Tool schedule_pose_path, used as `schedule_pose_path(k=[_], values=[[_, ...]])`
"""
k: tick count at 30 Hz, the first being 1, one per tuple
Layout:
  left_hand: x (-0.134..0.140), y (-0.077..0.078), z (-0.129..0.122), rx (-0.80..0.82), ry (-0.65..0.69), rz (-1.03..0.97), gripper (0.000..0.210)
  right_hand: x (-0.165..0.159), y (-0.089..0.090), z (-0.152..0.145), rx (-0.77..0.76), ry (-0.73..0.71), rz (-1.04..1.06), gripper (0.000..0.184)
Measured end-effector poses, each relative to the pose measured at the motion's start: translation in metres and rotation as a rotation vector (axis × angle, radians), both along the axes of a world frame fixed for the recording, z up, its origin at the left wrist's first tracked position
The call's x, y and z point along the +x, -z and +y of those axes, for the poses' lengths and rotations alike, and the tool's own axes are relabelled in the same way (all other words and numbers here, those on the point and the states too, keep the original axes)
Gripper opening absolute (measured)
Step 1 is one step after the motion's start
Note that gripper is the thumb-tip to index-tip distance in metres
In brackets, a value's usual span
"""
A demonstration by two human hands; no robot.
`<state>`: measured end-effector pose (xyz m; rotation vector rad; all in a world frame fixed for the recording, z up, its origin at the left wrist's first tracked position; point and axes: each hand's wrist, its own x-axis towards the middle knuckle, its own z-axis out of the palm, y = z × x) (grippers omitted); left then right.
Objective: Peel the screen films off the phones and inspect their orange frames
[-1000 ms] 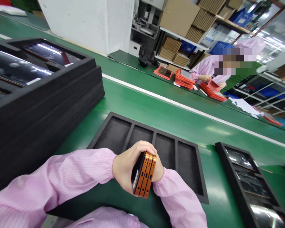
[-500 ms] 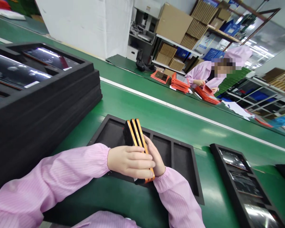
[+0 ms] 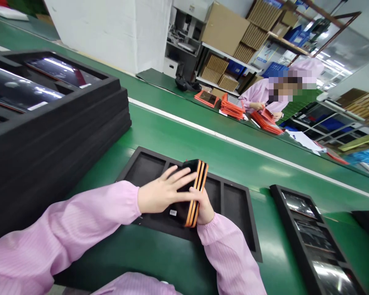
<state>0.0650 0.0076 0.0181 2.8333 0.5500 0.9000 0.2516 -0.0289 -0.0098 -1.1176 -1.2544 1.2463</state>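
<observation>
Three black phones with orange edges (image 3: 194, 207) stand pressed together on edge, tilted, over the black foam tray (image 3: 256, 245). My right hand (image 3: 205, 207) grips the stack from its right side, the thumb near the orange edges and most fingers hidden behind. Across the black face of the front phone lies my left hand (image 3: 164, 191), its fingers spread and touching the surface. A small white label (image 3: 173, 212) shows low on that face. Behind the stack, the tray's compartments are partly covered by it and my hands.
At the left rises a tall stack of black foam trays (image 3: 89, 127), with phones lying in the top one. Another tray (image 3: 298, 246) holding phones lies at the right. Across the green bench, a person (image 3: 258, 92) in pink handles orange-edged items near orange-edged piles (image 3: 232, 106).
The phones have turned and moved slightly right, so the front face shows more. My left hand's fingers have spread from around the orange edges onto that face.
</observation>
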Motion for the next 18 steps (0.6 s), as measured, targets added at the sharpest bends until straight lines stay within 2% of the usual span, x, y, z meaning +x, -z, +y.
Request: schedule_pose_path(k=[2,4,6,8,10,14,18], values=[[-0.003,-0.006,0.008,-0.162,-0.069,-0.101,0.076,-0.002,-0.005,0.0,-0.034,0.045,0.042,0.057],[-0.002,-0.007,0.016,-0.4,-0.093,-0.296,0.072,-0.008,-0.009,-0.002,0.006,0.034,-0.019,0.067],[0.001,-0.003,0.021,-0.678,-0.047,-0.48,0.068,-0.016,-0.013,-0.005,0.064,-0.033,-0.098,0.077],[0.004,0.001,0.024,-0.891,0.026,-0.589,0.064,-0.026,-0.016,-0.007,0.091,-0.08,-0.143,0.085],[0.005,0.004,0.027,-0.993,0.063,-0.647,0.057,-0.034,-0.018,-0.008,0.079,-0.093,-0.167,0.09],[0.003,0.003,0.032,-1.096,0.086,-0.673,0.049,-0.039,-0.015,-0.008,0.077,-0.085,-0.205,0.092],[0.0,0.008,0.038,-1.13,0.172,-0.658,0.049,-0.036,-0.011,-0.009,0.124,-0.108,-0.191,0.087]])
